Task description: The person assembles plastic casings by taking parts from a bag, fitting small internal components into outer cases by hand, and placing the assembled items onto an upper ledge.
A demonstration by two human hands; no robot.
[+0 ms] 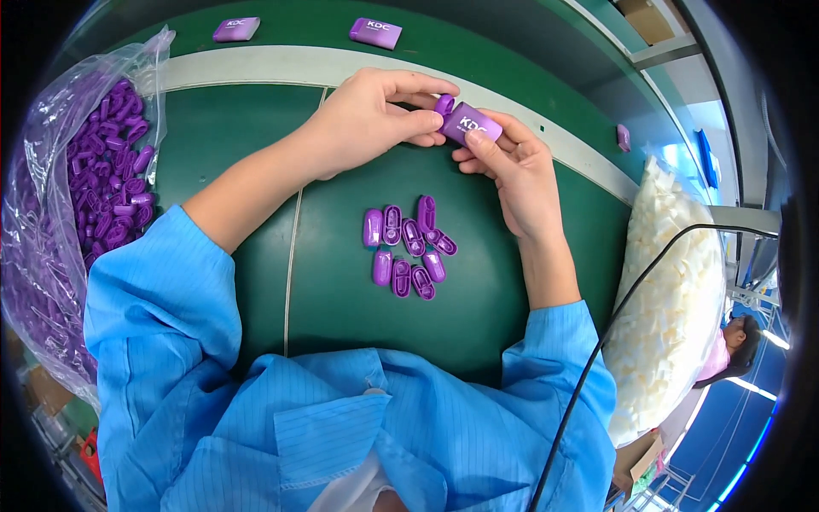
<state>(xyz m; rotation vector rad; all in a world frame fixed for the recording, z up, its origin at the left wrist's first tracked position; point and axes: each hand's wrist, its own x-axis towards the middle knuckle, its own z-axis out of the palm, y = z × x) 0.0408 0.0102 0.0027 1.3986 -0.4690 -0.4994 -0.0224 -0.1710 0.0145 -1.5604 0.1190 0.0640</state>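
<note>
In the head view, a worker in blue sleeves brings two purple parts together over a green worktable (478, 316). The left hand (367, 115) has thumb and forefinger closed to the width of a small purple cap (444, 103), pinched between their tips. The right hand (518, 171) grips a purple case (472, 125), thumb flat across the printed face, the other fingers curled behind. Cap and case meet, or nearly so, between the two sets of fingertips; whether the cap is seated cannot be told.

The step in hand looks like fitting the cap to the case's end. The next move would call for squaring the two edges, then an even push from the left fingers against a steady right grip.

Nearer the body than the fingers lie loose purple caps (414, 237), some hollow side up. Well left of the fingers bulges a clear bag of purple parts (111, 171); well right, a bag of pale pieces (670, 299).
</note>
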